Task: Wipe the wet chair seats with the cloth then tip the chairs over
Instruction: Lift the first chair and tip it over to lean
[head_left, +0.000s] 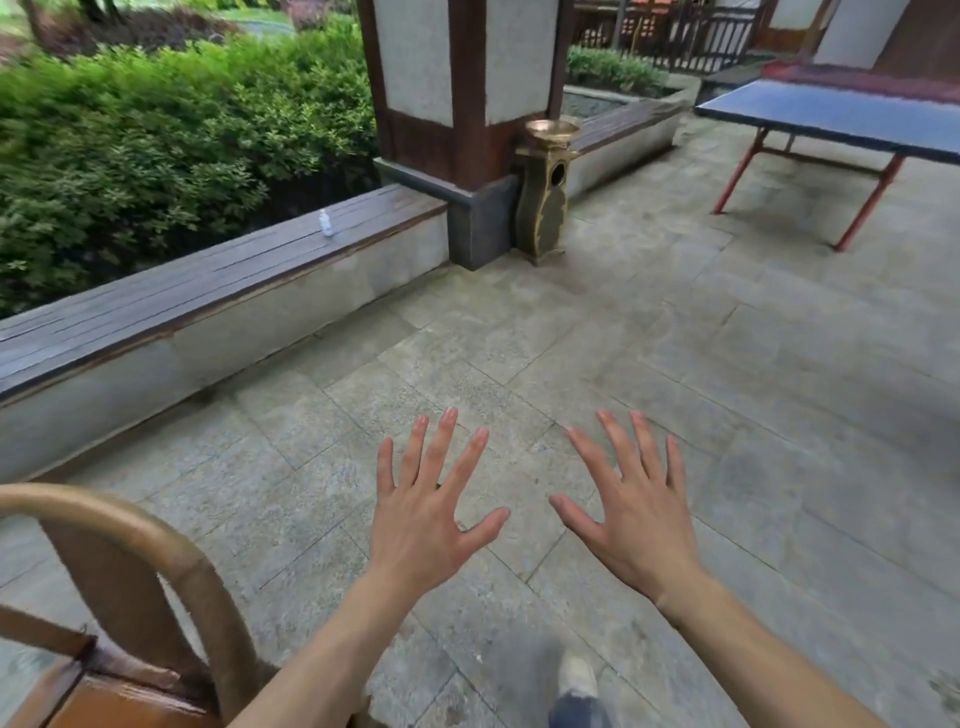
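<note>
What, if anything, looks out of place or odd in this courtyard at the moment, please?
A small white bottle stands alone on the long wooden bench, as if left behind. No cloth is in view: the left hand and right hand are spread and hold nothing. The chair stands upright.
</note>
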